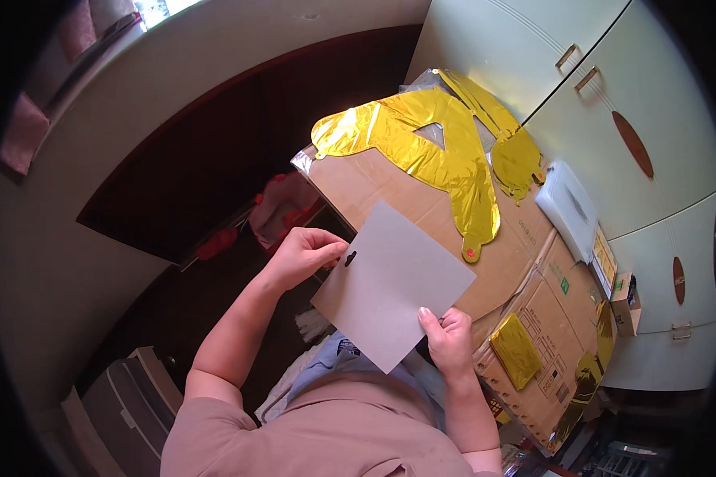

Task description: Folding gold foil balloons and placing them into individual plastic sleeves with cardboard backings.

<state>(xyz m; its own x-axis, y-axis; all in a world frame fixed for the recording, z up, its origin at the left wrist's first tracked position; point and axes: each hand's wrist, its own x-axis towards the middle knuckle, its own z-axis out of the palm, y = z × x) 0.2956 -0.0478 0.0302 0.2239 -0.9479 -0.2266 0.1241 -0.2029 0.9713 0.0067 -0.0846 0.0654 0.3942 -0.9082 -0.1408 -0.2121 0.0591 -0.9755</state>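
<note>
A flat, plain grey card [394, 282] is held in front of my body, above my lap. Near its left edge is a dark hang-hole slot [351, 258]. Beside that slot, my left hand [304, 256] pinches the edge with thumb and fingertips. My right hand [451, 338] grips the lower right edge, thumb on top and the other fingers partly hidden. Beyond the card, a flat gold foil balloon [433, 131] shaped like a letter A lies uninflated on a cardboard box [358, 179].
More gold foil [517, 163] lies at the far right of the cardboard. A folded gold foil packet [515, 351] rests nearer me. Clear plastic packaging [566, 208] and a small open carton [626, 304] stand along the right, by pale cabinets [652, 71]. A grey drawer unit [123, 409] is lower left.
</note>
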